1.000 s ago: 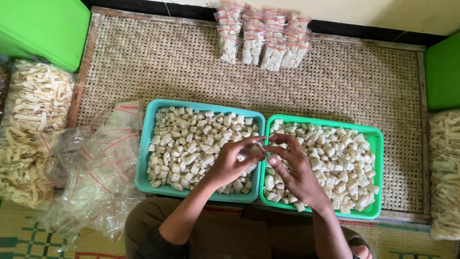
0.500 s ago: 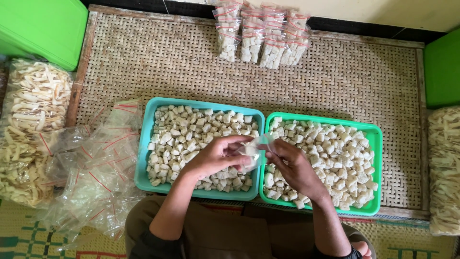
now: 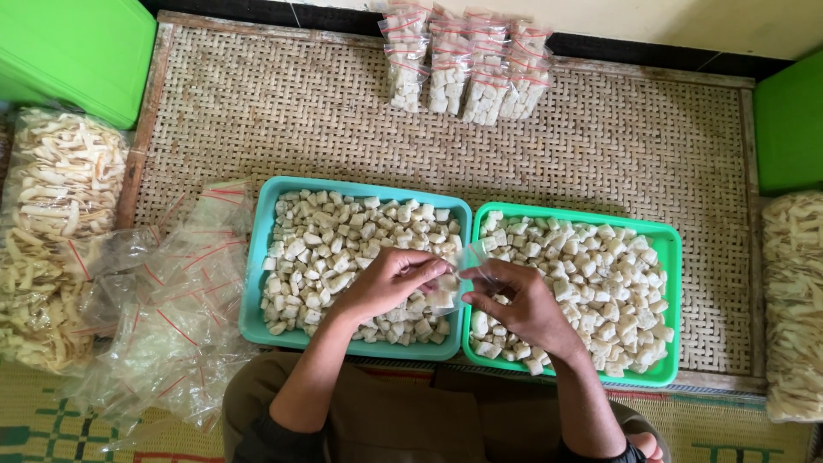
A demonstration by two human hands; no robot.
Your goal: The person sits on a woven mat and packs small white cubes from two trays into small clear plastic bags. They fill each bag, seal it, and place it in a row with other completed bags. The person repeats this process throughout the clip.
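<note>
Two shallow trays lie side by side on a woven mat: a teal tray (image 3: 257,257) on the left and a green tray (image 3: 670,300) on the right, both full of pale snack cubes (image 3: 343,231). Over the seam between them, my left hand (image 3: 390,283) and my right hand (image 3: 514,304) together hold a small clear plastic bag (image 3: 450,287) with a few cubes inside. Left fingers pinch its side; right fingers hold its open mouth.
A pile of empty clear bags (image 3: 171,300) lies left of the teal tray. Several filled bags (image 3: 463,64) stand in a row at the mat's far edge. Green bins (image 3: 69,51) (image 3: 789,129) flank the mat. Large sacks of pale chips (image 3: 51,223) (image 3: 793,300) sit at both sides.
Both hands have shifted slightly left and down over the trays' seam while still handling the small bag, which now shows a few cubes in it.
</note>
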